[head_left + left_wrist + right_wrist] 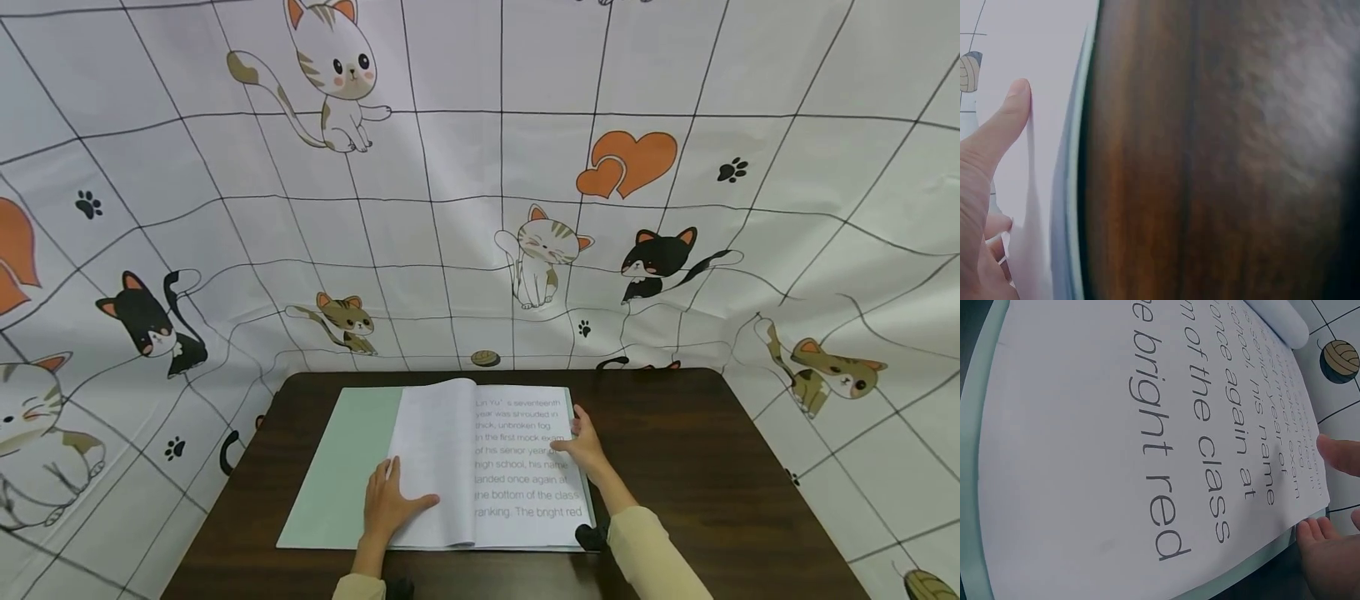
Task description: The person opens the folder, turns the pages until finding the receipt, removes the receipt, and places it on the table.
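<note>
An open book with a pale green cover lies on the dark table. Its left page is blank and bulges near the fold; large grey print fills the right page. My left hand rests at the left page's outer edge, thumb stretched across the paper; in the left wrist view that thumb lies over the white sheet. At the right page's outer edge is my right hand, thumb above the print. Its fingertips touch the book's edge in the right wrist view.
Dark wood tabletop extends on both sides of the book. Behind and beside it hangs a white grid-lined sheet printed with cats, hearts and paw marks. A small black object sits at my right wrist.
</note>
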{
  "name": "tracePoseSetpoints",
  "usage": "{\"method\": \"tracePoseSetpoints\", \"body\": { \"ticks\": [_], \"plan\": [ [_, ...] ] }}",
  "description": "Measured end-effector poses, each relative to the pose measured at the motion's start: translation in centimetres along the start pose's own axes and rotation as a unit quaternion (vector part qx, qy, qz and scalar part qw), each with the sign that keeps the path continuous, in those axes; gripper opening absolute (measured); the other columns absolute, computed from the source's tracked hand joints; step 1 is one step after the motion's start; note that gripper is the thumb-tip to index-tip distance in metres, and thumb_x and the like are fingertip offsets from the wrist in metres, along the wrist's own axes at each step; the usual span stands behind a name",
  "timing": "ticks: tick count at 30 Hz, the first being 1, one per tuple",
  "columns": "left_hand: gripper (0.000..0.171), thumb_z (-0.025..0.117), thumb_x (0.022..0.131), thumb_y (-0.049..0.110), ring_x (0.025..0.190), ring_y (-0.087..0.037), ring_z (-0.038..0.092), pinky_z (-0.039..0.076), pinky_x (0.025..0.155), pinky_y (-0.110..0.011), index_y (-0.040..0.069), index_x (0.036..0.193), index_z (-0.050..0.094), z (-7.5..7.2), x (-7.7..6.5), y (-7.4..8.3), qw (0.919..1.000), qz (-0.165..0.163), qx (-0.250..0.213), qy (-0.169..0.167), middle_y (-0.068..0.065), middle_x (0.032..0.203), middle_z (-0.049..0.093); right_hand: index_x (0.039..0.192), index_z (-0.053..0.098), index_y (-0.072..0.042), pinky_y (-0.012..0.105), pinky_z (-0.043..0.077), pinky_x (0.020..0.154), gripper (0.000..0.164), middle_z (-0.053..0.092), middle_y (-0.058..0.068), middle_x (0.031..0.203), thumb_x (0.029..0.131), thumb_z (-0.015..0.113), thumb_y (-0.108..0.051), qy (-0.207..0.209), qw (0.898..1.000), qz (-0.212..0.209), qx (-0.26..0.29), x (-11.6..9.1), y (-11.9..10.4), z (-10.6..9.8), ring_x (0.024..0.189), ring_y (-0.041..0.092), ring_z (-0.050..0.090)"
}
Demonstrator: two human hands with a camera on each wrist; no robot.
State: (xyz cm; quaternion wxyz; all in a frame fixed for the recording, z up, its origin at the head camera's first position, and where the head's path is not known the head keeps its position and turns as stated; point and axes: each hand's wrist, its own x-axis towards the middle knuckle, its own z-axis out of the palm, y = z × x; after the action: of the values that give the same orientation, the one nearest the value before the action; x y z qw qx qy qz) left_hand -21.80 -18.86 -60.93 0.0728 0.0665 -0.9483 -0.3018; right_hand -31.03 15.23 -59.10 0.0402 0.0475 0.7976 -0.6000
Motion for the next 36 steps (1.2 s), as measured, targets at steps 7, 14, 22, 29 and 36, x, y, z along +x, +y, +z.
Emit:
{"method": "tracePoseSetpoints", "body": {
  "ticks": [7,14,22,29,36],
  "plan": [
    [0.111,0.086,0.063,0.046,0.131,-0.049,0.037,0.035,0.107,-0.061,-0.013,0.143,0.037,0.48,0.0,-0.46,0.9999,0.004,-0.013,-0.006,-0.033,0.143,0.039,0.153,0.014,0.002,0.057,0.03,0.114,0.091,0.026,0.036,0.15,0.077,0.065,0.007,0.007,1.0,0.023,0.018,0.07,0.34,-0.11,0.14,0.05,0.029],
    [0.109,0.086,0.062,0.046,0.126,-0.048,0.042,0.037,0.104,-0.059,-0.013,0.141,0.041,0.64,0.03,-0.8,0.9997,0.021,0.001,0.014,-0.032,0.137,0.043,0.153,0.016,0.003,0.056,0.031,0.114,0.089,0.03,0.033,0.148,0.077,0.062,0.01,0.011,0.999,0.024,0.047,0.07,0.33,0.17,0.138,0.047,0.032],
    [0.109,0.087,0.062,0.047,0.128,-0.048,0.04,0.036,0.105,-0.059,-0.012,0.141,0.041,0.63,0.0,-0.81,0.9997,0.02,0.003,0.01,-0.031,0.138,0.042,0.149,0.03,0.004,0.037,0.045,0.094,0.081,0.044,0.03,0.134,0.075,0.063,0.011,0.032,0.999,-0.001,0.024,0.19,0.29,0.07,0.12,0.04,0.047],
    [0.11,0.087,0.063,0.046,0.13,-0.048,0.036,0.033,0.107,-0.061,-0.011,0.143,0.038,0.32,0.07,-0.59,0.9999,0.011,-0.009,-0.003,-0.031,0.141,0.039,0.148,0.039,-0.003,0.021,0.044,0.073,0.077,0.05,0.026,0.127,0.077,0.065,0.008,0.029,0.999,0.003,0.018,0.17,0.49,0.11,0.097,0.026,0.053],
    [0.11,0.086,0.064,0.045,0.13,-0.049,0.035,0.031,0.108,-0.062,-0.012,0.143,0.037,-0.05,-0.01,-0.21,0.9999,0.006,-0.012,-0.007,-0.031,0.141,0.037,0.147,0.039,-0.002,0.025,0.051,0.07,0.072,0.054,0.025,0.121,0.08,0.064,0.005,0.019,1.0,0.009,0.018,-0.19,0.78,0.5,0.085,0.017,0.061]
  ]
}}
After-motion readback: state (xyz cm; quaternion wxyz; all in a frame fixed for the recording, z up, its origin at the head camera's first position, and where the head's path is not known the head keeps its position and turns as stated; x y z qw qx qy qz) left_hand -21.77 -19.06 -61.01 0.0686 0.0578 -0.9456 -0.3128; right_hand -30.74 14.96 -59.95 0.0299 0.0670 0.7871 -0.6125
